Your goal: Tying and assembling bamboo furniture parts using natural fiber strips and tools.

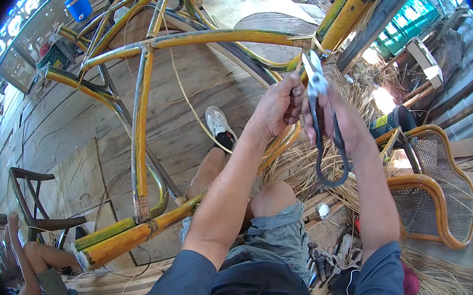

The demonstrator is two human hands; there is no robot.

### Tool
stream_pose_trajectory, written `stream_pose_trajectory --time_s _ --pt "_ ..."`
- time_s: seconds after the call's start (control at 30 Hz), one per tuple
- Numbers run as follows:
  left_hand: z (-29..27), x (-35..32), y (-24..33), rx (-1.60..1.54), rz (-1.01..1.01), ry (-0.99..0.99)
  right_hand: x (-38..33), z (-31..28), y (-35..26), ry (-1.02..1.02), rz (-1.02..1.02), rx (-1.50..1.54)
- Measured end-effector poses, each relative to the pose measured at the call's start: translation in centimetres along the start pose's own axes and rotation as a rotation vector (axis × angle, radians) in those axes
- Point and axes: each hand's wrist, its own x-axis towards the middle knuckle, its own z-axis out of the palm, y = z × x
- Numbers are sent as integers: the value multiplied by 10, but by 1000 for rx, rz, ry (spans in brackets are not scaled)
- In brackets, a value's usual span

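My left hand (285,102) is closed in a fist just below a joint of a yellow and green bamboo frame (225,36). A thin cane strip (299,63) runs from the fist up towards that joint, where pale binding (312,40) wraps the poles. In my right hand (334,118) is a pair of snips (315,78) with dark looped handles, partly covered by my fingers. Their pale blades point up at the bound joint, close beside the strip; whether they touch it I cannot tell. A long cane strand (187,97) hangs from the frame and curves down past my shoe (219,124).
Loose cane strips (298,165) lie heaped below my right hand. A cane-mesh chair (442,189) stands at right, beside hand tools (317,259) on the floor. Another person's leg (46,257) and a dark chair (44,219) are at lower left. A blue cooler (78,5) stands at back left.
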Motion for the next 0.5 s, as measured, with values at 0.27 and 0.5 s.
stream_pose_trajectory --time_s 0.27,0.5 --pt "-1 -4 10 80 24 37 24 -1 -30 -62 96 -77" --pt "1 -3 10 78 -15 23 23 0 -45 1 82 -92"
